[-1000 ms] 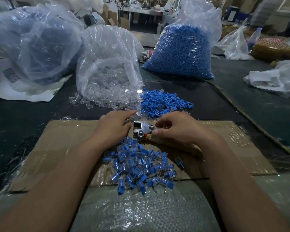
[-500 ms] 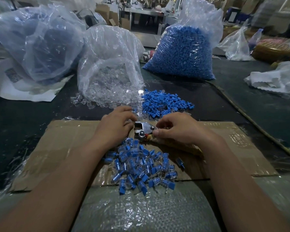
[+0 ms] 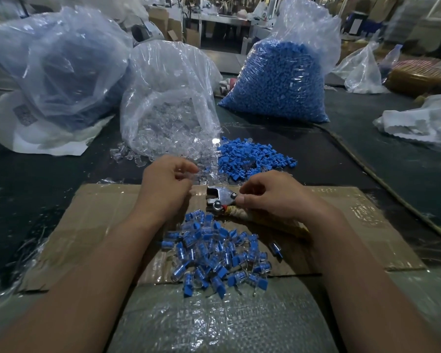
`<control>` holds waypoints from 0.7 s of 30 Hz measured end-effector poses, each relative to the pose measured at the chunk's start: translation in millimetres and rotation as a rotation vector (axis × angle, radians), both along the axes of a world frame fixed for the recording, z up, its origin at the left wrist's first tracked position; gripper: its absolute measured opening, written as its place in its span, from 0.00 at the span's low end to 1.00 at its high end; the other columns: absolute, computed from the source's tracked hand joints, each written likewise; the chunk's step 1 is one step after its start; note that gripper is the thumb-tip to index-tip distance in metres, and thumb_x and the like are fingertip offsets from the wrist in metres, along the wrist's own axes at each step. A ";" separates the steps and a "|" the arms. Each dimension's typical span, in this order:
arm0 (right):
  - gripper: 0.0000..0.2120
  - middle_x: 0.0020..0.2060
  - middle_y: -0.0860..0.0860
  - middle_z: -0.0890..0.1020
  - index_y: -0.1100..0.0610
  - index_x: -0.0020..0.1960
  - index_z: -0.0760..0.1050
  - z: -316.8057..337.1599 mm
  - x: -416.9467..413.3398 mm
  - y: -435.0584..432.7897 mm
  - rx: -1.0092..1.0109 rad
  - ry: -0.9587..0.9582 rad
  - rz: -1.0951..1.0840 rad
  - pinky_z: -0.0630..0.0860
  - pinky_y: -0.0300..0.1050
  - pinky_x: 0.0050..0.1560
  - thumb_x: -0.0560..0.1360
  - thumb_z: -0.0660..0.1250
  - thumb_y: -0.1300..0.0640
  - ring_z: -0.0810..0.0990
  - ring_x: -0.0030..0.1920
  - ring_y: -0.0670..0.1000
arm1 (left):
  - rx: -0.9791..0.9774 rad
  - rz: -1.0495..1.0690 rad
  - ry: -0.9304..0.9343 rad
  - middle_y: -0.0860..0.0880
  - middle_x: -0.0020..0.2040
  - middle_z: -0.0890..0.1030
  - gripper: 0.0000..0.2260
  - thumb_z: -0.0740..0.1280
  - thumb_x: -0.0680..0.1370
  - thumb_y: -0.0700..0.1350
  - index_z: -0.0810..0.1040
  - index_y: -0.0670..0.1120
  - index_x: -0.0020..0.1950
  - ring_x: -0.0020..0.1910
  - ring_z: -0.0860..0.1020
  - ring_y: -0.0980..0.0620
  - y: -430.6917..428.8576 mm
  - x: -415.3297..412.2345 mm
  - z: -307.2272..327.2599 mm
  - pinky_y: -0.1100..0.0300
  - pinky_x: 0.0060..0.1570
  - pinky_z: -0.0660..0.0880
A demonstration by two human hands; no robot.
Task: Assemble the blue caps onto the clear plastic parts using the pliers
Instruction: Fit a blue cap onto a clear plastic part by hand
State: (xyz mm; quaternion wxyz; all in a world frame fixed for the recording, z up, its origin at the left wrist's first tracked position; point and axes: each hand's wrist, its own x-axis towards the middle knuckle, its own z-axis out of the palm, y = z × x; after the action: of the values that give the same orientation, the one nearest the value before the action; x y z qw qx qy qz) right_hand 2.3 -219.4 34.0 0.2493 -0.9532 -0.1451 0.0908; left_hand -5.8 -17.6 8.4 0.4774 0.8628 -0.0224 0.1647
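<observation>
My right hand (image 3: 275, 197) grips the wrapped handles of the metal pliers (image 3: 218, 198), with its thumb by the pivot. The pliers lie on the cardboard sheet (image 3: 99, 225), jaws pointing left. My left hand (image 3: 163, 184) is at the edge of the loose clear plastic parts (image 3: 206, 173), thumb and fingers curled and pinching what looks like one clear part. Loose blue caps (image 3: 252, 159) lie in a pile just beyond the pliers. A heap of assembled parts (image 3: 214, 253), clear with blue caps, sits on the cardboard between my forearms.
An open bag of clear parts (image 3: 163, 105) and a full bag of blue caps (image 3: 278, 80) stand behind the piles. A big plastic bag (image 3: 56, 67) fills the back left. White crumpled plastic (image 3: 418, 123) lies at the right. Woven sacking (image 3: 214, 322) covers the near edge.
My left hand has moved away from the pliers' jaws, forward to the clear parts, and its fingers have curled. My right hand has stayed on the pliers.
</observation>
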 end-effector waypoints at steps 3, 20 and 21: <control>0.10 0.38 0.39 0.75 0.50 0.50 0.78 -3.6 6.8 0.6 0.063 -0.091 -0.064 0.68 0.37 0.39 0.73 0.66 0.46 0.72 0.41 0.39 | -0.100 -0.042 0.020 0.49 0.47 0.78 0.10 0.70 0.72 0.36 0.78 0.51 0.40 0.44 0.78 0.58 -1.2 -3.8 2.4 0.65 0.44 0.77; 0.16 0.59 0.52 0.76 0.51 0.61 0.76 -19.5 35.8 1.4 -0.021 -0.315 -0.248 0.69 0.48 0.58 0.75 0.65 0.49 0.73 0.59 0.51 | -0.251 -0.144 0.036 0.55 0.40 0.80 0.13 0.73 0.69 0.38 0.78 0.55 0.45 0.36 0.78 0.66 -8.4 -18.1 14.8 0.73 0.40 0.76; 0.17 0.60 0.52 0.75 0.51 0.62 0.75 -19.7 35.8 3.4 -0.050 -0.293 -0.219 0.68 0.50 0.60 0.75 0.65 0.47 0.71 0.61 0.52 | -0.259 -0.155 0.047 0.55 0.41 0.81 0.13 0.72 0.70 0.37 0.78 0.55 0.45 0.37 0.79 0.65 -9.2 -18.5 15.3 0.73 0.39 0.76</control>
State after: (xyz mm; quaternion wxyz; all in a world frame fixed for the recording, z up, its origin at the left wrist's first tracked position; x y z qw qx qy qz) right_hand 38.1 -216.0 14.3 0.2100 -0.9722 -0.0729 -0.0732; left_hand -24.4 -26.8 23.7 0.5962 0.7934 -0.0563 0.1088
